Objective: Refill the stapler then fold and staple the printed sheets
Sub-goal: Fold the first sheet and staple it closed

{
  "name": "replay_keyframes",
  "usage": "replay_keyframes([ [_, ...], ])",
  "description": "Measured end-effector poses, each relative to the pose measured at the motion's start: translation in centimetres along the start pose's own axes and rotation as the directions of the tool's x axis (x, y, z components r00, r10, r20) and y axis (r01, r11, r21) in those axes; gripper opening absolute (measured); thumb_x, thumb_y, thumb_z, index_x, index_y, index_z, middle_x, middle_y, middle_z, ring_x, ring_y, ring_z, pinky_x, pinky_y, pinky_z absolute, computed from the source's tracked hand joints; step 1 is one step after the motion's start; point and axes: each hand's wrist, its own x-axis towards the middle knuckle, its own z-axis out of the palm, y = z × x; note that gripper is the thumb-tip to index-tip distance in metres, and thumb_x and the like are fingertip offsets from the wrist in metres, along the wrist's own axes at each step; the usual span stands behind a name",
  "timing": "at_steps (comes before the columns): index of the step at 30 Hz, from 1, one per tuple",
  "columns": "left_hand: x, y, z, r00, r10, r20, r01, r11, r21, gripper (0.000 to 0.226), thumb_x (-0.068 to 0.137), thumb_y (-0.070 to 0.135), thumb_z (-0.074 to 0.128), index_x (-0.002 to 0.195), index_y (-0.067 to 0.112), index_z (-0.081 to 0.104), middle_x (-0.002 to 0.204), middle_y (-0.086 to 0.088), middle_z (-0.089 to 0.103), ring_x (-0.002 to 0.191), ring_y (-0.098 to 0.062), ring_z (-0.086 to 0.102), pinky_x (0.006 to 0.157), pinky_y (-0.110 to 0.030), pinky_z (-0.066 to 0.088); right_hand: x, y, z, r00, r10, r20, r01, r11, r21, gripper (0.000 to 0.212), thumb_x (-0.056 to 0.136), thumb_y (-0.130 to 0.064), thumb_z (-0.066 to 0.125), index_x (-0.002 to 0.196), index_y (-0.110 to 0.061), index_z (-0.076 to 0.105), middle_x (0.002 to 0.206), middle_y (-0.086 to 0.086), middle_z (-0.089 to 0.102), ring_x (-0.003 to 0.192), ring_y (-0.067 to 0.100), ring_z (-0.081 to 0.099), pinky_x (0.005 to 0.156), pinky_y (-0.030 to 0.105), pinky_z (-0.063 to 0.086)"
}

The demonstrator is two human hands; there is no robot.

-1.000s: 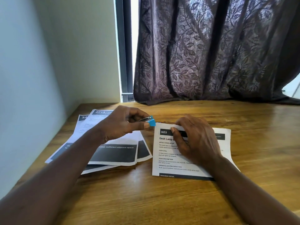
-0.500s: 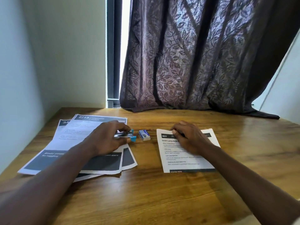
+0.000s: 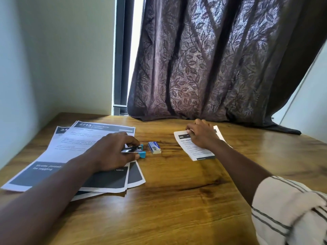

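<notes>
My left hand [image 3: 113,151] grips a small blue and metal stapler [image 3: 136,150] low over the right edge of a fanned stack of printed sheets [image 3: 74,149]. Just right of the stapler a small blue and white staple box [image 3: 154,147] lies on the wooden table [image 3: 177,200]. Further right, my right hand [image 3: 202,134] rests with its fingers on the top of a folded printed sheet [image 3: 196,151] headed "3653", holding it against the table.
A dark leaf-patterned curtain [image 3: 212,68] hangs behind the table's far edge, its hem lying on the wood. A pale wall [image 3: 35,68] borders the table on the left. A striped sleeve [image 3: 286,214] shows at the lower right.
My left hand has carried the stapler leftward and down, away from the folded sheet to the stack's edge. The staple box came into sight. The folded sheet now lies further right under my right hand.
</notes>
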Motion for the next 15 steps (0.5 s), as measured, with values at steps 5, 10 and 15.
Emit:
replay_keyframes([
  [5, -0.1, 0.1, 0.1, 1.0, -0.022, 0.001, 0.022, 0.999, 0.026, 0.042, 0.09, 0.051, 0.071, 0.13, 0.038, 0.066, 0.111, 0.012, 0.063, 0.098, -0.007, 0.058, 0.087, -0.032, 0.051, 0.1, -0.5, 1.4, 0.993, 0.101, 0.065, -0.109, 0.985, 0.136, 0.022, 0.105, -0.036, 0.044, 0.119, -0.03, 0.061, 0.136, 0.007, 0.049, 0.129, 0.029, 0.045, 0.108, 0.049, 0.035],
  [10, 0.0, 0.2, 0.0, 1.0, -0.029, 0.012, 0.028, 0.999, 0.015, 0.045, 0.09, 0.051, 0.072, 0.131, 0.035, 0.066, 0.115, 0.01, 0.064, 0.101, -0.009, 0.058, 0.089, -0.033, 0.051, -2.0, -0.2, 0.2, 0.978, 0.134, 0.161, -0.16, 0.973, 0.167, 0.054, 0.102, -0.059, 0.033, 0.153, -0.041, 0.034, 0.164, 0.007, 0.026, 0.151, 0.029, 0.021, 0.119, 0.055, 0.017],
  [15, 0.1, 0.2, 0.1, 1.0, -0.025, 0.008, 0.025, 1.0, 0.007, 0.046, 0.089, 0.049, 0.073, 0.132, 0.035, 0.065, 0.108, 0.013, 0.059, 0.096, -0.007, 0.054, 0.08, -0.026, 0.045, -7.1, 0.8, -2.2, 0.965, 0.112, 0.236, -0.154, 0.974, 0.166, 0.085, 0.077, -0.089, 0.02, 0.149, -0.048, 0.036, 0.164, -0.001, 0.028, 0.152, 0.023, 0.02, 0.12, 0.059, 0.016],
])
